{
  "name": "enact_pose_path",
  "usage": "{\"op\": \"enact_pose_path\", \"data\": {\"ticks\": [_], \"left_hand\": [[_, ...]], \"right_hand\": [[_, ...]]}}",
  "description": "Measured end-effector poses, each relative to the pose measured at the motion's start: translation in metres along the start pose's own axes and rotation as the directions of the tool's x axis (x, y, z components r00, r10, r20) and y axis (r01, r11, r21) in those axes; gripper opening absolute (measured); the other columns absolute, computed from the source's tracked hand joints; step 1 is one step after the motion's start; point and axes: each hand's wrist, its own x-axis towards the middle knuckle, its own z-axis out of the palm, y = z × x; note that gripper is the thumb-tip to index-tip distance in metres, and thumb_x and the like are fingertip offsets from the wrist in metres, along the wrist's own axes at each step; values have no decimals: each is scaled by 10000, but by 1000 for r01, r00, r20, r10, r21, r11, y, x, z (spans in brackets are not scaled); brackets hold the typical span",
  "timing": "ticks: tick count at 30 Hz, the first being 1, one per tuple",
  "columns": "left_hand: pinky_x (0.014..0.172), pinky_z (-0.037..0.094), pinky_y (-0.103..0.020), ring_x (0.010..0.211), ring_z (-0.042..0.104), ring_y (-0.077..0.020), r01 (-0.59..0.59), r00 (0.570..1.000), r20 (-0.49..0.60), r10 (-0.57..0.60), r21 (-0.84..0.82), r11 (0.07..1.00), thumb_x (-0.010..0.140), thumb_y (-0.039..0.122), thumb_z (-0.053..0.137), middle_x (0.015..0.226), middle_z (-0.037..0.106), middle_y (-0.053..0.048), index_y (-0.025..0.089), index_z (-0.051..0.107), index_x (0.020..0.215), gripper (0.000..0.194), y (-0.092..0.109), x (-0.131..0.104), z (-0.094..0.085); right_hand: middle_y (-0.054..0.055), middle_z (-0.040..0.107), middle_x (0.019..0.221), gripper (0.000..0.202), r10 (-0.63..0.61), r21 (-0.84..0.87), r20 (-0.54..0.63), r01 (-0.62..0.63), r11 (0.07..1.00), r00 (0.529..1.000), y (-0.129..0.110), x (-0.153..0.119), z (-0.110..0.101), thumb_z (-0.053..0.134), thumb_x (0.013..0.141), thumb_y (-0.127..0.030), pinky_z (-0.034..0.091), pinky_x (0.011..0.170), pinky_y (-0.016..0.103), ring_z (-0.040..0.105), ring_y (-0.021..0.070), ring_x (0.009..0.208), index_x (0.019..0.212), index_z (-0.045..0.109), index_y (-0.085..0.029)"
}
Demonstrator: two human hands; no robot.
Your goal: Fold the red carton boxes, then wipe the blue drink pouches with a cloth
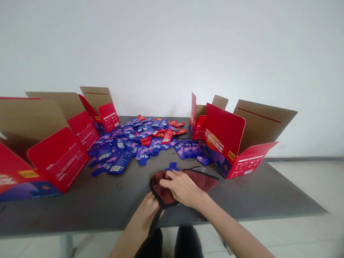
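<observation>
Counter: dark grey, set against a pale wall, carrying everything listed here.

Cartons: two open red cartons at the left and two open red cartons at the right, flaps up, flanking the middle.

Sachets: a loose heap of blue and red sachets spread between the cartons, well behind the hands.

Pouch: a dark red cloth pouch with black edging, lying flat at the near middle of the counter. One blue sachet lies just behind it, touching or almost so. The step in hand looks like opening the pouch mouth; the next move would likely call for spreading that rim wide.

Right hand: palm down on the pouch, fingers curled and pressing the cloth, forearm reaching in from lower right.

Left hand: lower, at the pouch's near edge, fingers tucked under the black rim; its grip is mostly hidden, so how tightly it closes I cannot tell.
</observation>
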Motion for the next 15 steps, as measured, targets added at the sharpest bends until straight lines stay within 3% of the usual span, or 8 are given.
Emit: {"op": "enact_pose_path", "data": {"ticks": [5, 10, 13, 15], "left_hand": [[844, 499, -321, 988, 603, -203, 39, 999, 21, -45, 249, 968, 797, 25, 401, 1063, 650, -117, 136, 543, 1157, 403, 9, 8, -6], [842, 494, -323, 836, 650, -194, -75, 985, 173, 2, 416, 906, 749, -51, 430, 931, 688, -131, 58, 570, 1080, 376, 19, 17, -5], [832, 497, -318, 830, 651, -197, -64, 985, 172, -12, 433, 899, 740, -60, 426, 913, 688, -140, 46, 584, 1063, 374, 22, 19, -1], [765, 517, -305, 794, 655, -201, 0, 992, 120, -49, 378, 926, 739, -67, 402, 879, 691, -133, 66, 606, 1033, 382, 25, 19, 3]], "right_hand": [[33, 535, 936, 237, 54, -29, 110, -51, 998, 993, 22, 26, 23, 371, 900, -221, 361, 709, 257, 520, 145, 822, 1060, 538, -267], [80, 539, 1001, 294, 213, -77, 80, -207, 975, 974, 51, 54, 12, 319, 910, -213, 372, 653, 269, 552, 168, 796, 1147, 492, -232], [61, 519, 1025, 288, 215, -71, -1, -214, 974, 977, 39, 51, -8, 266, 930, -224, 365, 665, 269, 531, 167, 831, 1120, 481, -233], [36, 512, 1002, 267, 111, -53, -36, -112, 992, 993, 22, 40, -17, 287, 924, -213, 354, 680, 262, 510, 155, 832, 1097, 487, -253]]}}
